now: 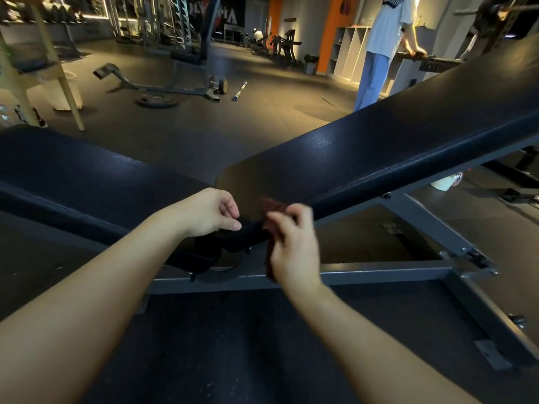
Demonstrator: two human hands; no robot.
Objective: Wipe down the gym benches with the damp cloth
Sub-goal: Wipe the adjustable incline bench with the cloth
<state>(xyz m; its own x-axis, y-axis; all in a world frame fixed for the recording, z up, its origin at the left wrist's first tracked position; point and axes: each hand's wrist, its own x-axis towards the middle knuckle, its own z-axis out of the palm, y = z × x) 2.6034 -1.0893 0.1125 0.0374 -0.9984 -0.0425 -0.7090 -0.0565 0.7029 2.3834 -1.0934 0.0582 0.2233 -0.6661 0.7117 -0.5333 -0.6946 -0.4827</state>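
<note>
One red cloth [272, 207] pinched in right grip [291, 243] at bench [379, 147] edge, left grip [210, 212] loosely curled, empty, wall lettering [229, 17] "OLY"

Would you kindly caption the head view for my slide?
Right hand grips a reddish cloth at the bench pad edge, left hand alongside.

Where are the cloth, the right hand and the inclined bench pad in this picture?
cloth [271, 206], head view, on its upper corner above the fingers.
right hand [294, 246], head view, on the back of the hand.
inclined bench pad [408, 132], head view, on its top surface.
</note>
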